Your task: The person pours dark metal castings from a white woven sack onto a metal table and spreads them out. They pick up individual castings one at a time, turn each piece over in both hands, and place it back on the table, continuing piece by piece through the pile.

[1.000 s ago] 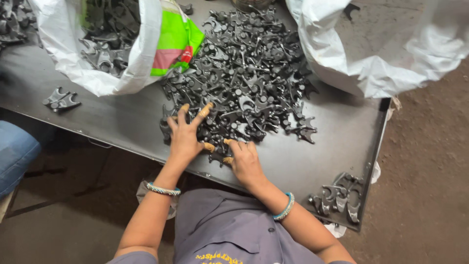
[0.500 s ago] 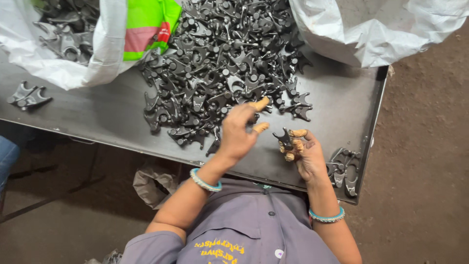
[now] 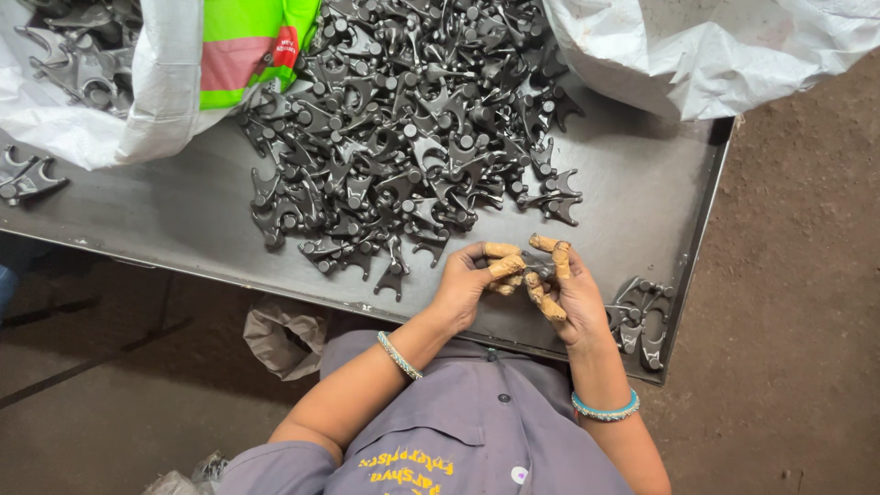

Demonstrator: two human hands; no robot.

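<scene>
Nearest the camera, the left hand (image 3: pixel 467 280) and the right hand (image 3: pixel 564 289) meet over the near edge of the metal table (image 3: pixel 165 220), fingertips wrapped in tan tape. Together they pinch a small dark metal part (image 3: pixel 534 269), which sits between the two hands and is mostly hidden by the fingers; both hands are closed on it. Just right of the right hand, a small group of parts (image 3: pixel 642 316) lies at the table's near right corner. Beyond the hands spreads a big heap of forked metal parts (image 3: pixel 403 128). At the far left, a white sack (image 3: pixel 137 101) holding more parts has a green and pink printed panel (image 3: pixel 252 46). At the far right lies another white sack (image 3: pixel 715 46).
</scene>
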